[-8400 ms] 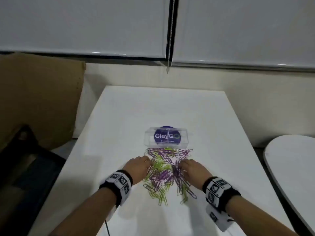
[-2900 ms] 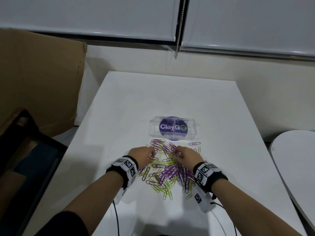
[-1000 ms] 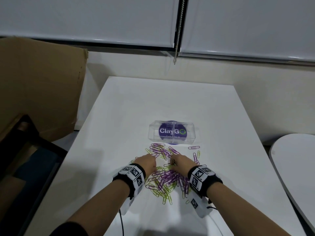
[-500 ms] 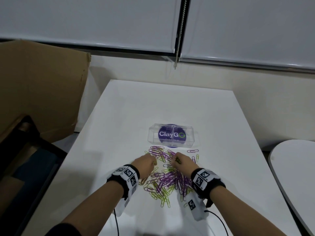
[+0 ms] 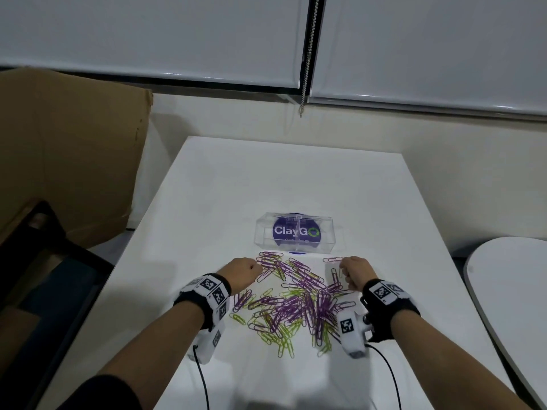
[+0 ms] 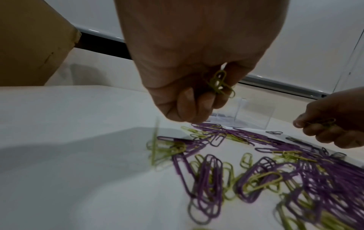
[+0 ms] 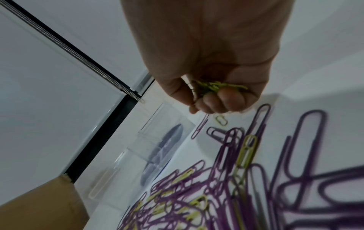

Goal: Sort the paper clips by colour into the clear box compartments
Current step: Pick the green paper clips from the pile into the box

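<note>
Green paper clips fill both hands: the left hand (image 6: pixel 189 65) curls its fingers round a small bunch of green clips (image 6: pixel 219 84), and the right hand (image 7: pixel 214 62) clenches another green bunch (image 7: pixel 216 87) against its palm. Only the wrist views show these bunches; from the head view both hands (image 5: pixel 241 273) (image 5: pixel 356 272) look like plain fists hovering at the far corners of the pile.

Between the hands and towards the person lies the pile of purple and green clips (image 5: pixel 296 303), loose and tangled, long axes pointing every way. Just beyond the pile stands the clear box (image 5: pixel 293 233), its long axis running left to right, a thin divider splitting it into two compartments. A round purple "ClayGO" sticker (image 5: pixel 296 232) shows through it; I cannot tell whether any clips are inside.

All of this rests on a white desk (image 5: pixel 266 179). Behind the box hang white roller blinds (image 5: pixel 148 37) with a bead chain (image 5: pixel 306 60), a brown cardboard sheet (image 5: pixel 68 149) leans to its left, and a second white table (image 5: pixel 509 285) stands to its right.
</note>
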